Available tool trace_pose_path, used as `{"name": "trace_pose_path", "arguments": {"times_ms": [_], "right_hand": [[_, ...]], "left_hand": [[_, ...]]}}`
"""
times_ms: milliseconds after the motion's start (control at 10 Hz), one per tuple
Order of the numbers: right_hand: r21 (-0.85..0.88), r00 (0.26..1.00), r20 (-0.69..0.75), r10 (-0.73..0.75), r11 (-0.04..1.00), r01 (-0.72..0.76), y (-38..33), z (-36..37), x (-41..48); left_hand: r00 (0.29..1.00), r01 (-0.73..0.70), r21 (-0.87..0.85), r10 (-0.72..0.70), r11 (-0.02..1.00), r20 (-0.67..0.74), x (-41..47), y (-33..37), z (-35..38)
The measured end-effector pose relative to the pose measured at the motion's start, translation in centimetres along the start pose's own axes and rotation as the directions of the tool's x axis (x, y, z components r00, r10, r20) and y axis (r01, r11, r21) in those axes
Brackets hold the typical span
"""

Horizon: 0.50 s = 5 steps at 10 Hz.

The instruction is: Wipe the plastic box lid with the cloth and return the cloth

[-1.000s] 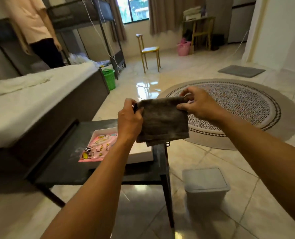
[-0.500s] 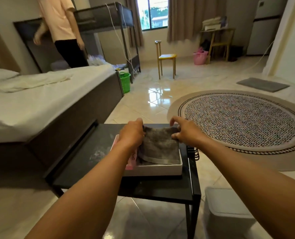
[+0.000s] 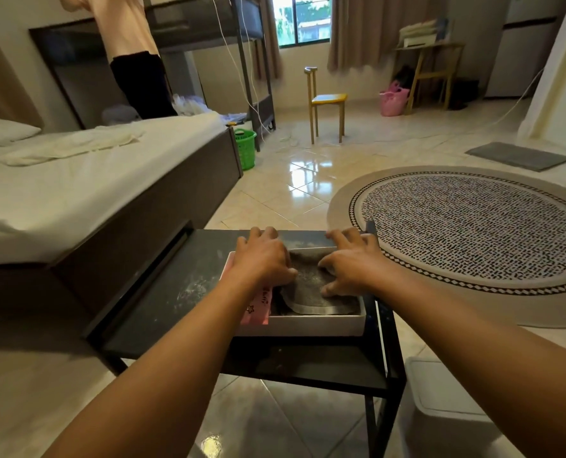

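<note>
text: none legible | pink sheet (image 3: 258, 305) in white tray (image 3: 308, 325): handwriting, star mark, too blurred

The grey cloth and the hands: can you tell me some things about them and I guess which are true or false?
1. The dark grey cloth lies in the shallow white tray. True.
2. Both hands press on it, left hand and right hand. True.
3. The tray sits on the bed. False: it sits on the black side table.
4. The yellow-seated chair stands on the round patterned rug. False: it stands on bare tiles.
</note>
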State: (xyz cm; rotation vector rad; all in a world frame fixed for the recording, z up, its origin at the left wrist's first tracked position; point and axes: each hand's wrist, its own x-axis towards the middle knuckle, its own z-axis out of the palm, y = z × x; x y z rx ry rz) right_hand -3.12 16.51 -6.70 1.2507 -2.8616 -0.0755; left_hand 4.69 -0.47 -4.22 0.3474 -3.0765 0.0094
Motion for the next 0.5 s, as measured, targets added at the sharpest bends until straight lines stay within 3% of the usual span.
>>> {"name": "trace_pose_path", "arguments": {"times_ms": [300,400,500], "right_hand": [[0.052,0.949,0.285,0.132,0.987,-0.153,0.7,-0.2,0.2],[0.093,0.950,0.292,0.114,0.985,-0.147,0.7,-0.3,0.0],[0.274,0.981,0.169,0.093,0.952,-0.137,1.2,-0.6,-0.7]], "left_hand": [[0.965,0.074,0.007,-0.073,0.997,0.253,-0.1,0.7,0.2],[0.965,0.050,-0.012,-0.046,0.999,0.259,0.0,0.5,0.1],[0.987,-0.010,-0.136,0.031,0.991,0.157,-0.6,-0.1,0.0]]}}
